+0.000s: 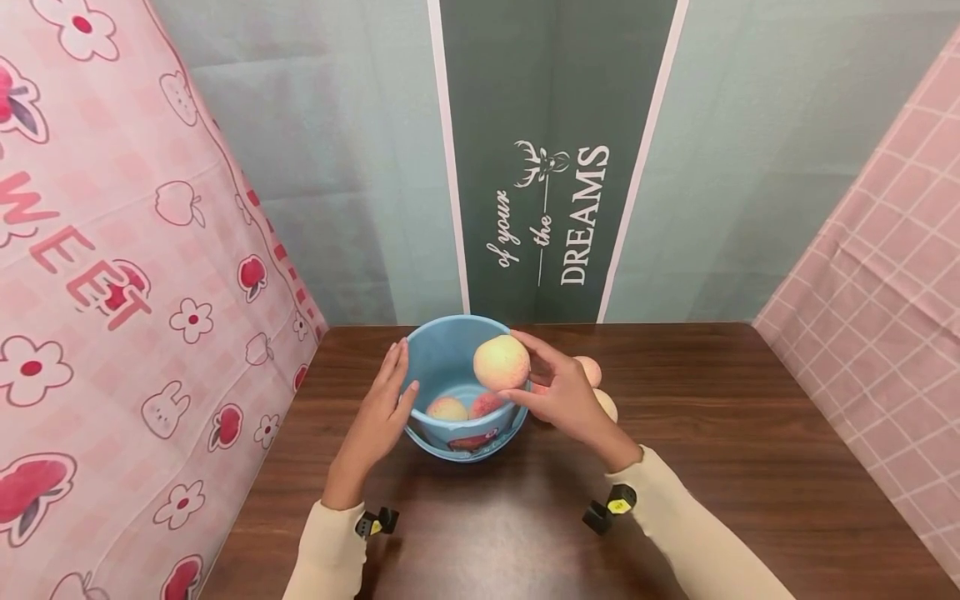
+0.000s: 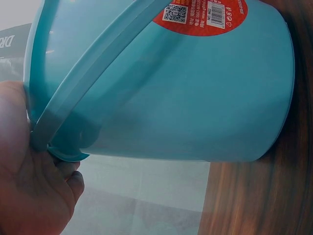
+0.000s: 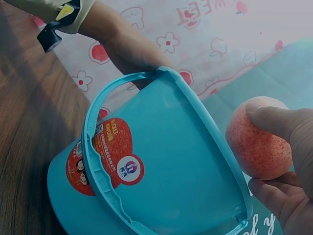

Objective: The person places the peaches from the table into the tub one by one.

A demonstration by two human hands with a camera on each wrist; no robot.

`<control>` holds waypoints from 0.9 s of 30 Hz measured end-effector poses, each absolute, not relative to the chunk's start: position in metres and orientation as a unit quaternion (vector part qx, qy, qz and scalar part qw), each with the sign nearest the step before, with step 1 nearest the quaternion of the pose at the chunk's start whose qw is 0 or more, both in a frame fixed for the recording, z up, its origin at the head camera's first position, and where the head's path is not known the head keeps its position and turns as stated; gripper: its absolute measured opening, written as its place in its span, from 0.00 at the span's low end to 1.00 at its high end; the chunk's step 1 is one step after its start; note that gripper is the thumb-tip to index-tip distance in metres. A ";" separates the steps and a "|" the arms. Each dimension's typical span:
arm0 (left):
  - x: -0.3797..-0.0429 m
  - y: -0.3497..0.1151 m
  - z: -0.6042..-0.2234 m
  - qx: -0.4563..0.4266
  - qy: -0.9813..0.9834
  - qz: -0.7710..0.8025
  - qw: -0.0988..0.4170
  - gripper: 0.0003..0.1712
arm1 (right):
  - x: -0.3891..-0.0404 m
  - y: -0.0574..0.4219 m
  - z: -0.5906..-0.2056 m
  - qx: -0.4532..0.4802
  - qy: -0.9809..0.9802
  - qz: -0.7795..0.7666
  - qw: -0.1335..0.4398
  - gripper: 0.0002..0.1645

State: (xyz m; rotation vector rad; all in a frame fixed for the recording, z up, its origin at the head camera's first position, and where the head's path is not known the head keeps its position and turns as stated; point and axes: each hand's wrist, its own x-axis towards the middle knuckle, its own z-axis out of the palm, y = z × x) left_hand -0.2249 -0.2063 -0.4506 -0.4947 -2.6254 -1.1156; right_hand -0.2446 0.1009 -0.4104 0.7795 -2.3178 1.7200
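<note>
A blue plastic bucket (image 1: 438, 358) stands upright on the table, its handle (image 2: 90, 68) hanging down the near side across a red label (image 3: 115, 156). My left hand (image 1: 381, 412) grips the bucket's left rim, with the thumb at the near edge. Over the right part of the opening, my right hand (image 1: 558, 390) holds a pale yellow-pink peach (image 1: 501, 363) between thumb and fingers; its redder side shows in the right wrist view. Inside, at the bottom, lie a yellowish peach (image 1: 447, 408) and a redder peach (image 1: 483, 405), partly hidden by the near wall.
Right of the bucket, more peaches (image 1: 590, 370) lie on the brown wooden table (image 1: 705, 442), partly covered by my right hand. A grey-green curtain (image 1: 352, 167) hangs behind, with pink patterned cloth (image 1: 142, 350) at the left and pink checked cloth (image 1: 892, 275) at the right.
</note>
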 end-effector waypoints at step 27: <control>-0.224 -0.207 -0.451 -0.168 -0.901 -0.382 0.116 0.39 | -0.249 0.083 -0.408 0.255 -0.799 0.543 0.048 0.52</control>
